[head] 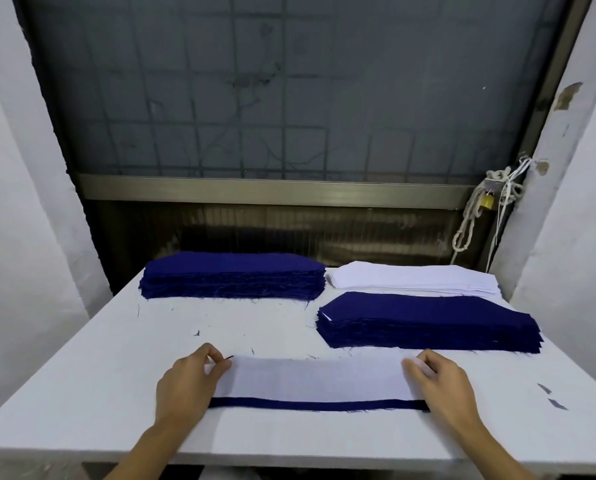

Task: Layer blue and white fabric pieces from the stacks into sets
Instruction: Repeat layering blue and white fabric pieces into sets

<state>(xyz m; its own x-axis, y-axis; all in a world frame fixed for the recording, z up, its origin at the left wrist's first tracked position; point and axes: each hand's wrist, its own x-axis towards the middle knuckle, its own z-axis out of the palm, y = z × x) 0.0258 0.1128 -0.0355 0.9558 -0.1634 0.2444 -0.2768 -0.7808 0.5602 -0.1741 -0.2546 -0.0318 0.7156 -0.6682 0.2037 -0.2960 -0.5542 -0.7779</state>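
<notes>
White table (81,393) sits against a grated window (289,81), with a blue stack (232,275) far left, a white stack (414,278) far right and a second blue stack (428,322) just in front of it. Near edge: white piece (317,379) lies on a blue piece (317,404), offset so only a blue strip shows along the near side. Left hand (185,382) pinches the white piece's left end with curled fingers; right hand (442,386) has bent fingers on its right end, pinching or just pressing I can't tell.
</notes>
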